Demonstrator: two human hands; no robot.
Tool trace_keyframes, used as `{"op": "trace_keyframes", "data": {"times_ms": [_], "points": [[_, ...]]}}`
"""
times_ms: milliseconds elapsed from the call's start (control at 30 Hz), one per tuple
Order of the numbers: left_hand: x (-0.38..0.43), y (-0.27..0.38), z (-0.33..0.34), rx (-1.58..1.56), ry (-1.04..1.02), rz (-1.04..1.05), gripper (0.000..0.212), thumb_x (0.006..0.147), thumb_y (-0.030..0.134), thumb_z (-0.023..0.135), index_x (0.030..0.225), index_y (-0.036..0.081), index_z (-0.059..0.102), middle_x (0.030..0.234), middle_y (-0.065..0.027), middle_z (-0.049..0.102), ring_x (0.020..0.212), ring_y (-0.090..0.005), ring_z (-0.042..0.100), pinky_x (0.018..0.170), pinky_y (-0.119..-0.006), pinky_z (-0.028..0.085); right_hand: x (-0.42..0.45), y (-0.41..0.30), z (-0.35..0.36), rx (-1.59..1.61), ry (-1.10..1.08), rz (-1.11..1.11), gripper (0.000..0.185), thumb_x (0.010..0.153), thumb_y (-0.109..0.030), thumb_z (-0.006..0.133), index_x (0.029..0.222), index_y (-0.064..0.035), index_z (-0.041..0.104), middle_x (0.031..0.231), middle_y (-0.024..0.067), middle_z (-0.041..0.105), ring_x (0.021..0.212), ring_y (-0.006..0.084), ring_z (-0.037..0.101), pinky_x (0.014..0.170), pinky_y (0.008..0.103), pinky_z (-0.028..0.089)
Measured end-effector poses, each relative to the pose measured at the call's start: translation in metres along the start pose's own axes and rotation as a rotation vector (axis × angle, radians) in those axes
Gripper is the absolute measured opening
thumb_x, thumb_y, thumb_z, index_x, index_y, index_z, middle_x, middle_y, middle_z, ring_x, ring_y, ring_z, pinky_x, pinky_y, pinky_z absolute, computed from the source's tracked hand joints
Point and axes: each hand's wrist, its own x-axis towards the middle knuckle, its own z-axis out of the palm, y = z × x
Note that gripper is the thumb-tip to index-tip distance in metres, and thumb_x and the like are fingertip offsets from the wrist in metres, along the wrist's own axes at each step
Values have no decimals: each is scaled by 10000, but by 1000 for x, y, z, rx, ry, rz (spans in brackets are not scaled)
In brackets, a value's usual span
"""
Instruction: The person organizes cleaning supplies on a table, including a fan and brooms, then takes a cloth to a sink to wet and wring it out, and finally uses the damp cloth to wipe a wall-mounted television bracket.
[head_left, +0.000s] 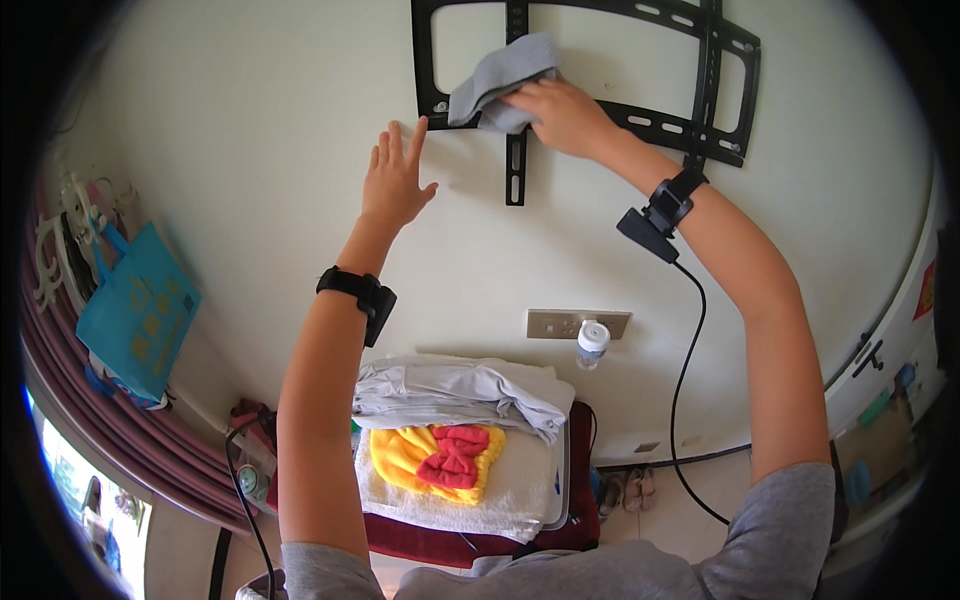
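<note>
My right hand (562, 112) presses a folded grey cloth (506, 79) against the lower left part of a black metal TV wall mount (660, 129), near its left vertical bracket. The cloth hides part of the lower rail. Left of it, my left hand (396, 176) is spread flat towards the white wall, fingers apart and holding nothing; its index fingertip is at the mount's lower left corner. Each wrist wears a black strap with a small device.
Below are a wall socket (541, 324) with a white-capped bottle (593, 341) before it, and a plastic bin (562, 480) with folded towels and a yellow-and-red fabric item (450, 461) on top. A blue bag (142, 315) hangs at left by a curtain (67, 382). Cables run from both sides.
</note>
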Motion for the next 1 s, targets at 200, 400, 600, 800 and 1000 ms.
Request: {"op": "trace_keyframes", "data": {"times_ms": [200, 400, 600, 800, 1000], "points": [[-2, -1, 4, -2, 7, -29, 902, 651, 230, 697, 1343, 203, 119, 1314, -221, 224, 1199, -355, 274, 978, -390, 279, -35, -22, 31, 42, -114, -75, 333, 654, -18, 479, 963, -104, 571, 974, 47, 578, 973, 255, 488, 855, 353, 382], [2, 2, -3, -18, -32, -53, 874, 661, 209, 682, 1341, 207, 133, 1316, -220, 227, 1199, -361, 279, 980, -394, 275, -74, -32, 28, 188, -194, -265, 259, 614, 0, 509, 840, -113, 566, 889, 17, 571, 1036, 257, 452, 853, 335, 407], [3, 6, 0, 4, 18, -79, 815, 689, 210, 651, 1335, 193, 156, 1311, -213, 250, 1181, -349, 315, 977, -406, 288, -51, -8, -4, 3, 196, -74, 369, 648, 21, 490, 1001, -70, 548, 1046, 50, 538, 1000, 235, 466, 840, 308, 415], [1, 6, -3, 66, -36, -89, 757, 739, 205, 594, 1343, 202, 140, 1319, -211, 235, 1178, -318, 321, 972, -379, 278, -65, 7, -3, -73, 30, 106, 452, 672, 19, 502, 1116, -66, 485, 1158, 49, 491, 1015, 233, 443, 900, 307, 362], [2, 10, 1, 73, -43, -117, 735, 745, 185, 580, 1342, 197, 152, 1314, -204, 251, 1165, -309, 345, 969, -373, 283, -108, 31, -27, -165, 64, 245, 449, 644, 9, 519, 1084, -69, 485, 1103, 60, 507, 950, 252, 449, 857, 342, 368]]}}
